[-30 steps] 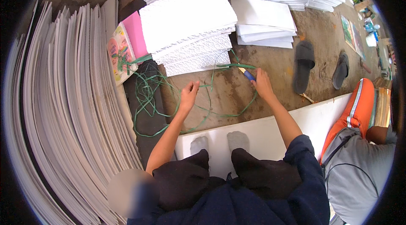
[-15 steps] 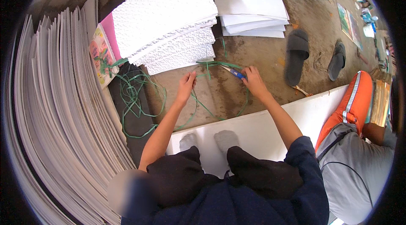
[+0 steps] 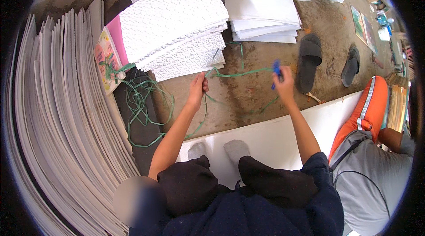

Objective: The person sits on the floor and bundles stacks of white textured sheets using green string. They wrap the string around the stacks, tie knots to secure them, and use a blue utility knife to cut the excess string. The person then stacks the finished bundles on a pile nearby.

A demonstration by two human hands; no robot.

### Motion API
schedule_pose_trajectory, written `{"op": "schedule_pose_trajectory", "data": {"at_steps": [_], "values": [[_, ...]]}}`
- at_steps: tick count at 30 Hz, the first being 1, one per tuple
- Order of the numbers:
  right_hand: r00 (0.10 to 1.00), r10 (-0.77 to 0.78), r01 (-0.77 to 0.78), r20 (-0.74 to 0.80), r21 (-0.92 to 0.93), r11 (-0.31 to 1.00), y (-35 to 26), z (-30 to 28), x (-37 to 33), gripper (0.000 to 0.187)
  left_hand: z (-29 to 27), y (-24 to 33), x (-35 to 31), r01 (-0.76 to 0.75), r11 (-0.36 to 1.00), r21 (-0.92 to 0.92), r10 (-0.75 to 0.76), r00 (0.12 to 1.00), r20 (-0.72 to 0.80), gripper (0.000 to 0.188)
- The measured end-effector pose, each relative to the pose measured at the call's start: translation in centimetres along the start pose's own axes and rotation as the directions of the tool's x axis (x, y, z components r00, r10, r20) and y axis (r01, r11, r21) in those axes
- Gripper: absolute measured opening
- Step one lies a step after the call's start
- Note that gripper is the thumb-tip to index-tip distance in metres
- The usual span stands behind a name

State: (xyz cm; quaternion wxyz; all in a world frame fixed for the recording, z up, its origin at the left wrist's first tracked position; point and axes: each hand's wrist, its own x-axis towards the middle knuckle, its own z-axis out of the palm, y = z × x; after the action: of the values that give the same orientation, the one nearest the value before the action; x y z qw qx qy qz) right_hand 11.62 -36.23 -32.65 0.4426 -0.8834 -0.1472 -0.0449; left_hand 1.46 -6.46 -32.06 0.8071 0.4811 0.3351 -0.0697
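Observation:
My left hand (image 3: 198, 86) is closed around a thin green strap (image 3: 239, 74) just in front of a stack of white embossed panels (image 3: 175, 27). The strap runs taut across to my right hand (image 3: 283, 83), which grips a small blue tool (image 3: 276, 70) against it. More of the strap lies in loose loops (image 3: 144, 107) on the dirt floor to the left. My feet in grey socks (image 3: 219, 152) rest on a white board (image 3: 274, 136).
Tall rows of white sheets (image 3: 53, 125) stand on edge at the left. Flat white stacks (image 3: 263, 16) lie behind. A pair of dark sandals (image 3: 327, 61) sits on the floor. Another person in grey and orange clothes (image 3: 372, 160) sits at the right.
Both hands have spread apart and pulled the green strap taut between them. The view has tilted slightly, bringing the panel stack closer.

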Motion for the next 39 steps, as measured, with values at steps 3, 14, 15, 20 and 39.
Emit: {"op": "schedule_pose_trajectory", "data": {"at_steps": [3, 14, 15, 20, 39], "values": [[0.951, 0.294, -0.299, -0.091, -0.049, 0.953, 5.9, -1.3, 1.7, 0.028, 1.0, -0.5, 0.1, 0.049, 0.996, -0.071, -0.048, 0.999, 0.017, 0.025], [0.878, 0.284, -0.34, 0.385, 0.085, 0.937, -2.4, 7.0, 0.9, 0.047, 2.5, 0.0, -1.4, -0.123, 0.992, 0.042, 0.114, 0.98, 0.166, 0.015], [0.837, 0.188, -0.356, 0.514, 0.251, 0.9, -4.5, 8.1, 0.3, 0.046, 2.5, -0.3, -1.5, -0.162, 0.981, 0.102, 0.139, 0.969, 0.205, 0.015], [0.841, 0.059, -0.25, 0.538, 0.289, 0.924, -9.4, 7.7, 1.1, 0.039, 2.5, -0.7, -3.1, -0.423, 0.697, 0.579, 0.41, 0.898, 0.163, 0.021], [0.633, 0.77, -0.454, 0.077, 0.842, 0.289, -4.1, -14.3, 12.7, 0.023, -22.7, 12.1, -12.6, -0.288, 0.733, 0.617, 0.282, 0.953, 0.111, 0.029]]}}
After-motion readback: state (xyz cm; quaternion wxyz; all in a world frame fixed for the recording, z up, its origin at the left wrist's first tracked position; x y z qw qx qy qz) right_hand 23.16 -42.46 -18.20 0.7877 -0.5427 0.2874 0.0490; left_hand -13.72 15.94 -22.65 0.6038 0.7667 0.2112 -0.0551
